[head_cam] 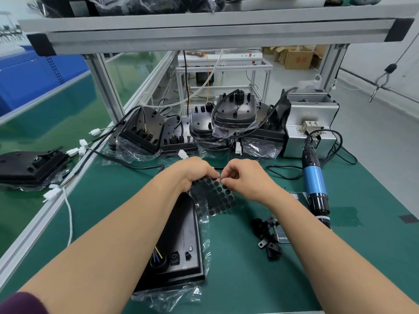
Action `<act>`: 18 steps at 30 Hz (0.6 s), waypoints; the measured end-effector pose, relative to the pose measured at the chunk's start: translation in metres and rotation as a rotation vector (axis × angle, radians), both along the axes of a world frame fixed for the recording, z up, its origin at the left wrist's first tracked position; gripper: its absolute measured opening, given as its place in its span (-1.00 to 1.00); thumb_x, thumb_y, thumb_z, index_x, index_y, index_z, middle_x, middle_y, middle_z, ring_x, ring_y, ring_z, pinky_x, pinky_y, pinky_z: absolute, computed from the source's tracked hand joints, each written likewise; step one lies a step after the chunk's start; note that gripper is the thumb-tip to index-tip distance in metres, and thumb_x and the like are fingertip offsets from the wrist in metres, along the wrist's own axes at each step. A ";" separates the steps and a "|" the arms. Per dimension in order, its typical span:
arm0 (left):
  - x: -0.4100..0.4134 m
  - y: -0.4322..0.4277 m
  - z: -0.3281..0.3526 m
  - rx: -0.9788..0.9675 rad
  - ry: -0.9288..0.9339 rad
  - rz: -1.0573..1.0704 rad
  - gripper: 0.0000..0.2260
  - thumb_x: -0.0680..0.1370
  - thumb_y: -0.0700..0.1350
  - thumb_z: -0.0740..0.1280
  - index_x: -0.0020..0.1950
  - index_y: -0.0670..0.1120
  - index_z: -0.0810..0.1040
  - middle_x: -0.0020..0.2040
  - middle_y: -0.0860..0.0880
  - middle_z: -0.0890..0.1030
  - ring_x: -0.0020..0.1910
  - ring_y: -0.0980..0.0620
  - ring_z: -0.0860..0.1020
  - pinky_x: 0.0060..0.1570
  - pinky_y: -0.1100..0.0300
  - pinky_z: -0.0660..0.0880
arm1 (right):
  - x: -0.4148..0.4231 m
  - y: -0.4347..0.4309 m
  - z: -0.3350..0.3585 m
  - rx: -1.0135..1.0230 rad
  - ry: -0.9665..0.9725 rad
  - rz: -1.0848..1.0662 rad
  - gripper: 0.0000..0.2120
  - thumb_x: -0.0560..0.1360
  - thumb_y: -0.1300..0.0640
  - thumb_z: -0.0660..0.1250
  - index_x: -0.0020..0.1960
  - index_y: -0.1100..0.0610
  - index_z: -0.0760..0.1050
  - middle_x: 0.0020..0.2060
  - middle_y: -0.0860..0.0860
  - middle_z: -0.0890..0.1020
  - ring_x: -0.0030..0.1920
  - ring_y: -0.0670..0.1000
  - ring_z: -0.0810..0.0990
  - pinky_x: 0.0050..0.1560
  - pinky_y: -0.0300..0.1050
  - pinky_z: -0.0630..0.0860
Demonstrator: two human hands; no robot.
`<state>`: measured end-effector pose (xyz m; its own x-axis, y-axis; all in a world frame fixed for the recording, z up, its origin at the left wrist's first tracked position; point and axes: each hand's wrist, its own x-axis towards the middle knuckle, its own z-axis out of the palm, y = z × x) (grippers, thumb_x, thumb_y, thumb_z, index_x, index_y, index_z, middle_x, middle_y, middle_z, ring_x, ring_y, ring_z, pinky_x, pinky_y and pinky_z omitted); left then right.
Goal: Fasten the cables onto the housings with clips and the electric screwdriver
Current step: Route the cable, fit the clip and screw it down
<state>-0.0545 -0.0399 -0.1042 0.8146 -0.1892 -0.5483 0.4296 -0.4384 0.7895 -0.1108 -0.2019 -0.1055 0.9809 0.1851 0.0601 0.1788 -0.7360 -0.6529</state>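
Two hands of ours meet over the green table (226,279). Far to the left, on the next table, one black housing (29,164) lies flat, with white plugs (74,151) just beside it. A white cable (69,214) hangs over the table's metal edge.

Our left hand (192,173) has its fingers curled round the top of a sheet of black dots (213,198) and holds it up off the table. Under our left arm lies another housing (181,241) in a clear bag, with coloured wires (156,254) at the end near us.

Our right hand (247,180) is close against the left one. Its thumb and first finger pinch tight at the top edge of the sheet. We cannot tell if they have just one dot. Behind our hands, a heap of housings (233,112) sits at the back.

To the right of the near housing, a little pile of black clips (267,236) sits on the table, with no hand on it. Further right, the blue screwdriver (314,182) lies by itself, one end near a silver metal box (310,123).
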 end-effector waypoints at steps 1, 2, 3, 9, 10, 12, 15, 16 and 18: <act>0.000 0.000 0.000 0.000 -0.001 -0.003 -0.89 0.52 -0.25 0.40 -0.20 -0.23 0.62 -0.11 -0.20 0.65 -0.10 -0.16 0.61 -0.01 0.01 0.58 | 0.000 0.000 0.000 0.006 0.007 0.001 -0.89 0.47 0.18 0.45 -0.18 0.02 0.57 -0.23 -0.06 0.66 -0.17 -0.05 0.62 0.02 -0.01 0.60; 0.000 0.001 0.000 -0.006 0.000 -0.003 -0.89 0.52 -0.25 0.41 -0.21 -0.22 0.62 -0.13 -0.19 0.65 -0.11 -0.15 0.61 -0.03 0.02 0.58 | 0.000 0.000 0.001 0.013 0.015 0.001 -0.88 0.48 0.18 0.46 -0.20 0.01 0.57 -0.24 -0.06 0.66 -0.18 -0.05 0.62 0.02 -0.01 0.60; 0.001 0.001 0.000 -0.012 0.002 -0.001 -0.88 0.52 -0.25 0.41 -0.21 -0.22 0.62 -0.16 -0.18 0.65 -0.13 -0.14 0.61 -0.04 0.03 0.58 | 0.000 0.000 0.001 0.015 0.018 -0.002 -0.87 0.48 0.17 0.45 -0.20 0.01 0.57 -0.24 -0.06 0.66 -0.18 -0.05 0.63 0.02 -0.01 0.60; 0.002 -0.001 -0.002 0.142 -0.124 -0.010 -0.84 0.47 -0.18 0.49 -0.02 -0.23 0.65 -0.06 -0.11 0.64 -0.12 -0.03 0.58 -0.16 0.17 0.49 | -0.005 0.005 -0.001 -0.192 -0.118 0.004 -0.93 0.55 0.10 0.33 -0.11 0.02 0.52 -0.08 -0.08 0.52 -0.05 -0.01 0.53 0.05 0.03 0.53; 0.002 -0.002 -0.004 0.202 -0.164 -0.019 -0.79 0.46 -0.15 0.49 0.02 -0.24 0.64 -0.05 -0.11 0.61 -0.10 -0.04 0.54 -0.12 0.16 0.45 | -0.006 0.006 0.001 -0.231 -0.150 0.009 -0.93 0.56 0.11 0.30 -0.11 0.02 0.50 -0.06 -0.07 0.48 -0.05 -0.01 0.51 0.04 0.01 0.51; -0.002 -0.002 -0.006 0.308 -0.243 -0.065 -0.76 0.49 -0.09 0.47 0.00 -0.26 0.61 -0.13 -0.11 0.53 -0.17 -0.05 0.45 -0.15 0.14 0.37 | -0.008 0.008 0.007 -0.188 -0.198 0.003 -0.91 0.57 0.13 0.28 -0.11 0.03 0.48 -0.06 -0.05 0.45 -0.06 -0.03 0.48 0.00 -0.09 0.45; -0.011 0.007 0.004 0.442 -0.454 -0.168 -0.74 0.57 0.05 0.38 0.06 -0.14 0.57 -0.04 -0.12 0.53 -0.15 -0.04 0.50 -0.16 0.12 0.43 | -0.014 0.015 0.020 0.047 -0.203 0.012 -0.87 0.54 0.18 0.33 -0.18 0.04 0.50 -0.13 -0.03 0.53 -0.14 -0.16 0.45 -0.11 -0.38 0.32; -0.015 0.015 0.011 0.462 -0.554 -0.181 -0.69 0.58 0.05 0.36 0.24 -0.10 0.55 0.14 -0.13 0.54 0.05 -0.08 0.55 0.03 0.08 0.48 | -0.018 0.020 0.022 0.115 -0.177 0.030 -0.87 0.53 0.19 0.36 -0.19 0.05 0.52 -0.15 -0.04 0.54 -0.17 -0.20 0.45 -0.13 -0.43 0.31; -0.028 0.037 0.025 0.546 -0.738 -0.188 -0.62 0.56 0.05 0.38 0.36 0.01 0.53 0.32 -0.11 0.49 0.30 -0.10 0.47 0.31 0.05 0.39 | -0.030 0.032 0.023 0.262 -0.058 0.080 -0.90 0.52 0.20 0.38 -0.18 0.13 0.56 -0.21 -0.06 0.56 -0.27 -0.19 0.45 -0.15 -0.34 0.38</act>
<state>-0.0822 -0.0026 -0.0788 0.9740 -0.2222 0.0433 -0.2138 -0.8400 0.4986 -0.1412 -0.1696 -0.0822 0.9572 0.2328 0.1719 0.2726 -0.5257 -0.8058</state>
